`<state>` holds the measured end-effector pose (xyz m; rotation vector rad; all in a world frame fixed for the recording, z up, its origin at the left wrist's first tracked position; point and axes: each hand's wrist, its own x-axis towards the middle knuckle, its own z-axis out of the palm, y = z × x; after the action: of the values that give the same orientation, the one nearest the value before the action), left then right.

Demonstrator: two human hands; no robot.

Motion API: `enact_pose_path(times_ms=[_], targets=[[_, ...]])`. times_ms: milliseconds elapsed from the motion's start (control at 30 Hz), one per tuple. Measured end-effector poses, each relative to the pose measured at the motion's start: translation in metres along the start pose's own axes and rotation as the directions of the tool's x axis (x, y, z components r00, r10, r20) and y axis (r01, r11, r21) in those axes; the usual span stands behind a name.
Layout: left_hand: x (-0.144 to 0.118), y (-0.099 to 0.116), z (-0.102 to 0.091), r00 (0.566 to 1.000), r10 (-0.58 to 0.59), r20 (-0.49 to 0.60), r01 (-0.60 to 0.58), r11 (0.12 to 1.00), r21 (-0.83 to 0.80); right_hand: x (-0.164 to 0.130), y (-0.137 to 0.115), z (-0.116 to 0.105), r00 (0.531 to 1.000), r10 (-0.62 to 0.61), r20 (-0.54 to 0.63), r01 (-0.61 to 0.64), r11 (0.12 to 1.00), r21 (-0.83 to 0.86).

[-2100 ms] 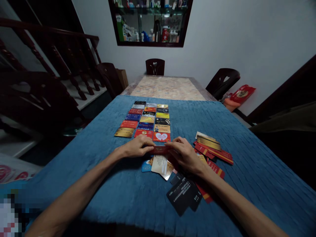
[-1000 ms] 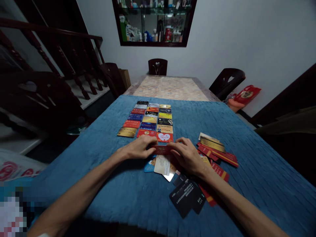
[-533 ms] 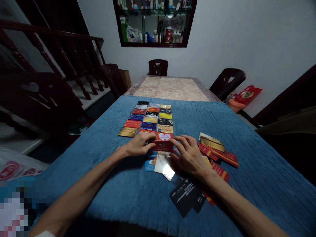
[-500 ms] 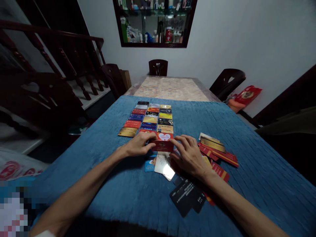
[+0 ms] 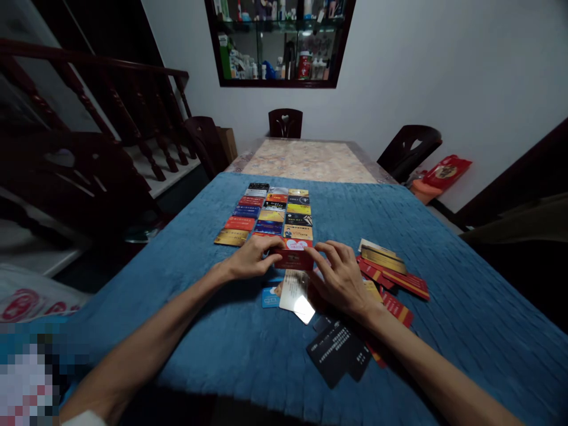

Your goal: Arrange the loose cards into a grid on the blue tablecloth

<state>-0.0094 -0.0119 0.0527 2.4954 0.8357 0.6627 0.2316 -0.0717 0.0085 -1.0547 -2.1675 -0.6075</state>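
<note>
Between my two hands is a dark red card, tilted up at the near end of the laid-out cards. My left hand pinches its left edge between thumb and fingers. At its right edge, my right hand grips the card with its fingertips. Just beyond lies a red card with a white heart, partly covered. Three columns of overlapping cards run away from me. Below my hands rest a white card, a blue card and dark cards.
Loose red cards and a gold card lie to the right, partly behind my right forearm. A blue cloth covers the near table; its marble top shows beyond. Chairs stand around it, with a stair railing at left.
The red card has tilted slightly more between my hands, while both hands keep nearly the same place. The whole view has shifted a little.
</note>
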Motion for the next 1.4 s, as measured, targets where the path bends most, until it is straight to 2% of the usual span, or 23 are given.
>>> enact_pose_path(times_ms=[167, 267, 533, 833, 1067, 1400], targets=[[-0.001, -0.001, -0.001, 0.984, 0.149, -0.094, -0.133, 0.978, 0.159, 0.001, 0.004, -0.001, 0.999, 0.030, -0.011, -0.030, 0.999, 0.015], [-0.002, 0.002, -0.003, 0.970, 0.224, -0.091, -0.189, 0.937, 0.294, 0.003, 0.006, -0.004, 0.999, 0.034, -0.016, -0.034, 0.999, 0.013], [-0.003, 0.005, -0.005, 0.951, 0.306, -0.036, -0.243, 0.818, 0.521, 0.006, 0.010, -0.006, 0.999, 0.047, -0.016, -0.046, 0.997, 0.057], [-0.002, -0.006, -0.013, 0.952, 0.304, -0.016, -0.237, 0.771, 0.591, 0.025, 0.017, 0.009, 0.999, 0.006, 0.039, -0.008, 0.998, 0.063], [-0.004, -0.018, -0.025, 0.964, 0.262, -0.034, -0.188, 0.770, 0.609, 0.046, 0.018, 0.023, 0.991, 0.014, 0.135, -0.033, 0.989, 0.142], [-0.009, -0.049, -0.040, 0.985, 0.168, 0.027, -0.152, 0.794, 0.589, 0.064, 0.014, 0.054, 0.961, 0.028, 0.276, -0.079, 0.981, 0.175]])
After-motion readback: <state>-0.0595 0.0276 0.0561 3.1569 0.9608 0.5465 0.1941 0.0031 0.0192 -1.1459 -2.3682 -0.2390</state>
